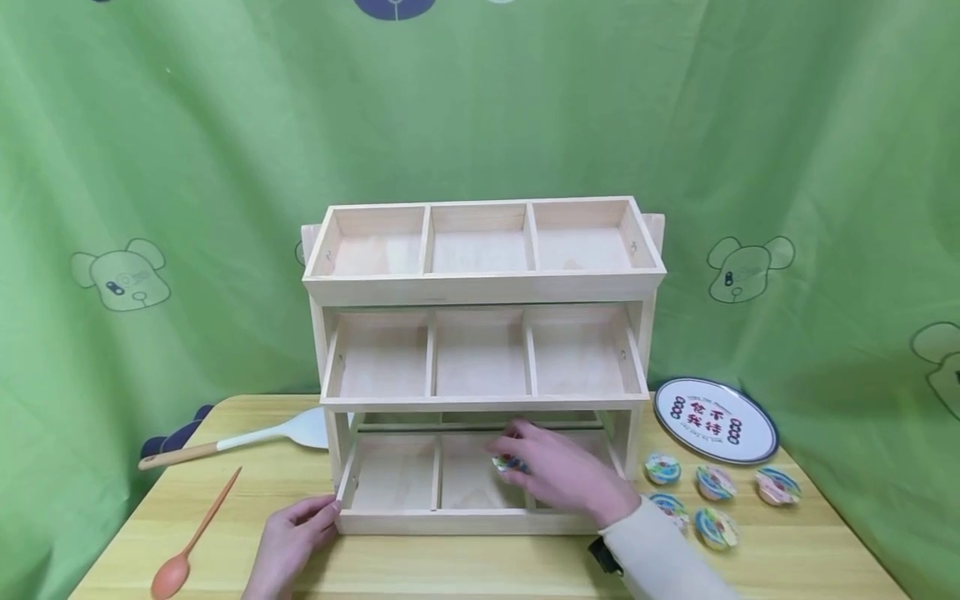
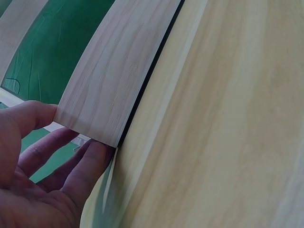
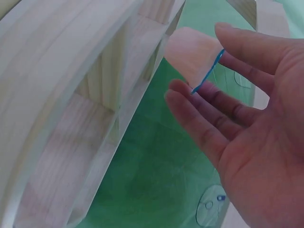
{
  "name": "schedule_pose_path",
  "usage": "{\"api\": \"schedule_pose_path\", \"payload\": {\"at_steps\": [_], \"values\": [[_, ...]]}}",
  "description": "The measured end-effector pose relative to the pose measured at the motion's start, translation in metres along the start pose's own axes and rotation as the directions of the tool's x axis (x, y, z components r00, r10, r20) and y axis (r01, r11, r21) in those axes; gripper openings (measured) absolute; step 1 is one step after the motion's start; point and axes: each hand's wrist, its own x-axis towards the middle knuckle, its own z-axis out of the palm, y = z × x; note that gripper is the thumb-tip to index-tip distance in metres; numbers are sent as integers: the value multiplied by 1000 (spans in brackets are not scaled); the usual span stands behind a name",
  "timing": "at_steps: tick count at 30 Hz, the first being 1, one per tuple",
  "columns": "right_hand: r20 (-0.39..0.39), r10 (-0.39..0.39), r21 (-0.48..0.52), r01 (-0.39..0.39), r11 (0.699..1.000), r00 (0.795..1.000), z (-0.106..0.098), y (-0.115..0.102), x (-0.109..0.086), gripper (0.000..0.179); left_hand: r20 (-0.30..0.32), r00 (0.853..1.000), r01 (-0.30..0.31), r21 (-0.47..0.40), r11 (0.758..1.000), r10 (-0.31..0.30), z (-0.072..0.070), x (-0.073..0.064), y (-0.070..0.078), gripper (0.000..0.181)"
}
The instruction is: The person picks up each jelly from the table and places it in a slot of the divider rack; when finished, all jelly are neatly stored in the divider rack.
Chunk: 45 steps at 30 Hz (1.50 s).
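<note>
My right hand (image 1: 558, 468) is over the bottom tray of the wooden three-tier rack (image 1: 483, 289), above its middle compartment. It pinches a small jelly cup (image 3: 192, 54) by its blue-edged lid, thumb on one side and fingers on the other. The cup's pale body points away from the palm in the right wrist view. At the tray's front left corner, my left hand (image 1: 294, 540) holds the end of the bottom tray (image 2: 107, 78) between thumb and fingertips. All visible compartments of the upper two tiers hold nothing.
Several jelly cups (image 1: 717, 528) stand right of the rack, one partly behind the right sleeve. An oval plate (image 1: 716, 421) with red characters lies behind them. A white spatula (image 1: 251, 435) and an orange spoon (image 1: 174, 573) lie at left. Green cloth (image 1: 480, 100) hangs behind.
</note>
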Motion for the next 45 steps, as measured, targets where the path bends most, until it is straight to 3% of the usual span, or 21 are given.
{"api": "schedule_pose_path", "payload": {"at_steps": [16, 24, 39, 45], "values": [[31, -99, 91, 96, 991, 995, 19, -18, 47, 34, 23, 1000, -5, -14, 1000, 5, -1, 1, 0, 35], [57, -123, 111, 116, 987, 991, 25, -32, 64, 34, 18, 1000, 1, 3, 1000, -1, 0, 1, -1, 33], [126, -162, 251, 127, 960, 979, 42, -57, 100, 40, 23, 1000, 3, 36, 999, -4, -3, 0, -1, 34], [155, -183, 244, 142, 959, 971, 52, -65, 115, 38, 35, 999, -3, 16, 1000, 2, -2, 1, -1, 35]]}}
